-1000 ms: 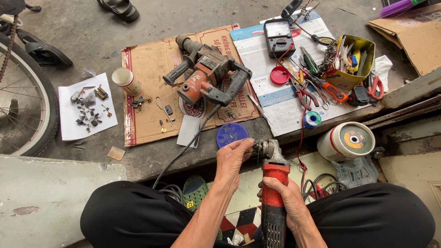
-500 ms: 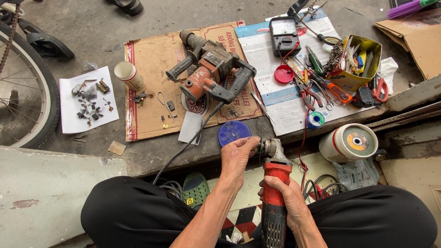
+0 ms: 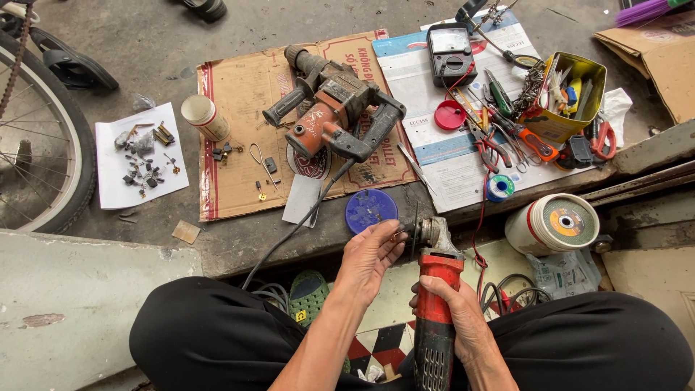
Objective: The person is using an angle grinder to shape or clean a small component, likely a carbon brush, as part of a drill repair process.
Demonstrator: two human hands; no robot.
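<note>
Person seated on the ground, both hands on a red-bodied angle grinder held over the lap.

The right hand is wrapped tight around the grinder's red body; the left hand has its fingertips pinched at the thin disc on the grey metal head. With fingers at the disc, a bumped switch could cut them. The blue round plastic lid lies just beyond.

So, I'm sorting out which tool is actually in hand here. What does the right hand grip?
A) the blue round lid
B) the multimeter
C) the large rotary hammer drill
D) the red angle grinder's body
D: the right hand wraps the red angle grinder, while the left hand touches its head; the rotary hammer drill lies untouched on the cardboard.
</note>
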